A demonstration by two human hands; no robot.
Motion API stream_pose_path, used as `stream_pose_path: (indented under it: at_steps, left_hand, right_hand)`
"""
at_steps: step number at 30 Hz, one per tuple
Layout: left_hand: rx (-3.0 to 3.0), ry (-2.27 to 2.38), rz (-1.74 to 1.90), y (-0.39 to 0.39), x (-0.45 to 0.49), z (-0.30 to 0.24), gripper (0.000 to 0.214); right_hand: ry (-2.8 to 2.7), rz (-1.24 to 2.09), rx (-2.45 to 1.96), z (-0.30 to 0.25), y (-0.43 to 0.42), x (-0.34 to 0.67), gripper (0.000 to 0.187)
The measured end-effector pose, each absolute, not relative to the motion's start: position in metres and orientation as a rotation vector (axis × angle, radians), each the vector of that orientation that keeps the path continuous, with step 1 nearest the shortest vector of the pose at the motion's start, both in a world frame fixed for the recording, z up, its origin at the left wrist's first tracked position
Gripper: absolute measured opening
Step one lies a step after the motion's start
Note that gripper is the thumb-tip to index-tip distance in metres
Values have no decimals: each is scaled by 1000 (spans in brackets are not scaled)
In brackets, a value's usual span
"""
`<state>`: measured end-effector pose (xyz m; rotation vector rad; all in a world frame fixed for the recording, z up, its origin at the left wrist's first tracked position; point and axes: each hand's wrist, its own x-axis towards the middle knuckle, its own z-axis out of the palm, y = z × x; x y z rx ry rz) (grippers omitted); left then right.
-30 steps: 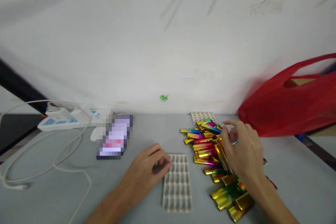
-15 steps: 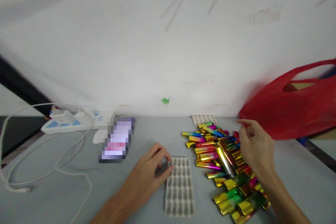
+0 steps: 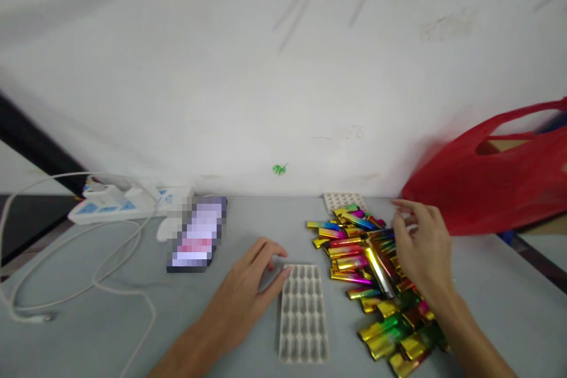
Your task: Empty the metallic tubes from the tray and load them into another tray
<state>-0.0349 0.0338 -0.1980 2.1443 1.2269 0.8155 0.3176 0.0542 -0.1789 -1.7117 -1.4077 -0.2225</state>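
Observation:
A white moulded tray [image 3: 303,316] with rows of small empty wells lies on the grey table in front of me. My left hand [image 3: 248,289] rests at its upper left corner, fingers stretched and touching the rim, holding nothing. To the right lies a heap of several shiny gold and rainbow foil bars [image 3: 372,271]. My right hand [image 3: 420,251] hovers over the far right side of the heap, fingers curled together near the top bars. Whether it grips anything is hidden by the fingers.
A second small white tray [image 3: 343,199] sits by the wall behind the heap. A red plastic bag [image 3: 496,177] stands at right. A phone [image 3: 197,234], a white power strip [image 3: 119,204] and looping white cables [image 3: 80,283] lie at left.
My right hand drew back from the middle of the heap to its far right edge. The left hand's fingers stretched out along the tray's corner. The view shifted slightly.

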Motion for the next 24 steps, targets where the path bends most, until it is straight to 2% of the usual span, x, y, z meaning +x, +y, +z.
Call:
stream_pose_path:
  at_steps: [6, 17, 24]
  left_hand:
    - [2214, 1213, 911, 36, -38, -196, 11]
    - [2358, 1104, 1087, 38, -36, -190, 15]
    - [2328, 1023, 1266, -33, -34, -168, 18]
  right_hand:
    - [-1447, -219, -1689, -178, 52, 311, 28]
    - [-1470, -214, -1672, -176, 50, 305, 28]
    - [-1456, -233, -1673, -175, 50, 307, 27]
